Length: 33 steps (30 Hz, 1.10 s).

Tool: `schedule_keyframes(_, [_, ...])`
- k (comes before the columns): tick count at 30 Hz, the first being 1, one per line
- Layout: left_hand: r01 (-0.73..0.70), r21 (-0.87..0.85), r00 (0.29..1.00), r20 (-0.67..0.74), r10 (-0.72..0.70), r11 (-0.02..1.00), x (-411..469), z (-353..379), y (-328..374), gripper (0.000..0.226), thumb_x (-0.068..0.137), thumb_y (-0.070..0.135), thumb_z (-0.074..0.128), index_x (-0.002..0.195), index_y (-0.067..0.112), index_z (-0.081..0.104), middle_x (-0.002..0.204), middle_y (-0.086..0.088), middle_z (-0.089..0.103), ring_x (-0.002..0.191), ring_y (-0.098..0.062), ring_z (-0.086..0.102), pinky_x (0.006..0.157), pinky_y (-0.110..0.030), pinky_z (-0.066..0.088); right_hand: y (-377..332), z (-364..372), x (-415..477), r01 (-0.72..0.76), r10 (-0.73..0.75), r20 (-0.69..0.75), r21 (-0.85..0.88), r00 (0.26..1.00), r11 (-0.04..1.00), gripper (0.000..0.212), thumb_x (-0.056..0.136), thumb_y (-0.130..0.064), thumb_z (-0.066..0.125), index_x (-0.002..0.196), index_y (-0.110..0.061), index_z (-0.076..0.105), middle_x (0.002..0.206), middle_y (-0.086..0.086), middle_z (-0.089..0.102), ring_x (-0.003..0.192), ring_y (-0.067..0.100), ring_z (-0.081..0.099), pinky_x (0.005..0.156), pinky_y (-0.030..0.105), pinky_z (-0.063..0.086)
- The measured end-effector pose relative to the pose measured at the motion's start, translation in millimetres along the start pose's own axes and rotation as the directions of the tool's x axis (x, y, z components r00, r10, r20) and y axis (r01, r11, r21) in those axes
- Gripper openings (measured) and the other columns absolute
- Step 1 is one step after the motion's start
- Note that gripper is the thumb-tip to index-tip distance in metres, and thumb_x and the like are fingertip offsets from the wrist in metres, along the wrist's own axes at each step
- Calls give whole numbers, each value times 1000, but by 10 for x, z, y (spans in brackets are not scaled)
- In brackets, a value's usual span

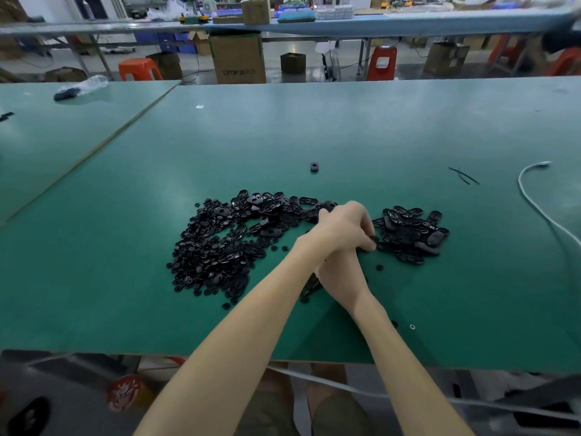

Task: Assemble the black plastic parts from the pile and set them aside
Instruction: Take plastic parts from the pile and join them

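left hand (345,228) crosses over right hand (338,278), fingers curled on a small black plastic part (374,239) at the heap of black oval plastic pieces (412,234) on my green table (408,127); right hand's grip i cannot tell.

The black parts (226,240) are shiny, hard plastic. The green bench (345,127) top looks smooth and dull. The box (238,58) at 12 o'clock is brown cardboard; the bag (91,83) at 10 o'clock is clear plastic.

Sprawling loose pile of black plastic parts (220,243), smaller heap of oval pieces (412,231) just right
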<state>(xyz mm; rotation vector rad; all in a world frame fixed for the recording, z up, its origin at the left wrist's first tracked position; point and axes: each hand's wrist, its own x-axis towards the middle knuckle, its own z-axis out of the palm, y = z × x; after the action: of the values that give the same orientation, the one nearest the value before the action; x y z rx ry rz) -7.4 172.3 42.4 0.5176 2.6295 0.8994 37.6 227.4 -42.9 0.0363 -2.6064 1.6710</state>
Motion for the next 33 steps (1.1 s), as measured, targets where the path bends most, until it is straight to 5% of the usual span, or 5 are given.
schedule_keyframes(5, [-87,-598,970,-232,-69,797,-218,-430,-243,24,89,5,78,110,4,66,95,-11,78,68,-9,72,66,-15,54,-126,-42,-33,103,-83,-114,182,990,978,20,102,-6,60,96,-22,71,80,-2,74,68,3,67,70,16,51])
schedule_keyframes(12, [-64,-455,953,-293,-81,888,-481,-457,-693,19,84,11,85,100,7,75,84,-6,77,72,-8,69,68,-20,54,-88,-61,-21,163,-127,-138,298,982,940,16,100,-19,72,115,-25,72,92,-3,79,87,21,76,86,47,62])
schedule_keyframes(20, [-27,-303,926,-366,-90,953,-605,-504,-914,6,90,13,80,95,12,77,82,-4,78,73,-15,76,76,-31,60,-87,-74,-18,143,-97,-162,302,982,943,19,100,-7,67,112,-21,72,87,-1,78,75,16,76,73,30,60])
schedule_keyframes(26, [395,181,888,-325,-325,901,-709,-637,-1111,9,92,21,78,97,14,75,101,-4,74,92,-24,70,83,-39,57,-60,-62,2,124,-67,-168,354,984,927,20,100,-6,66,114,-21,71,86,1,77,71,14,73,66,22,53])
schedule_keyframes(33, [350,216,915,-286,-283,912,-737,-562,-1078,7,94,16,75,88,17,72,99,-5,74,91,-22,69,87,-37,56,-42,-55,12,121,-72,-154,339,985,933,19,99,-5,67,116,-14,72,84,2,77,69,12,72,65,19,52])
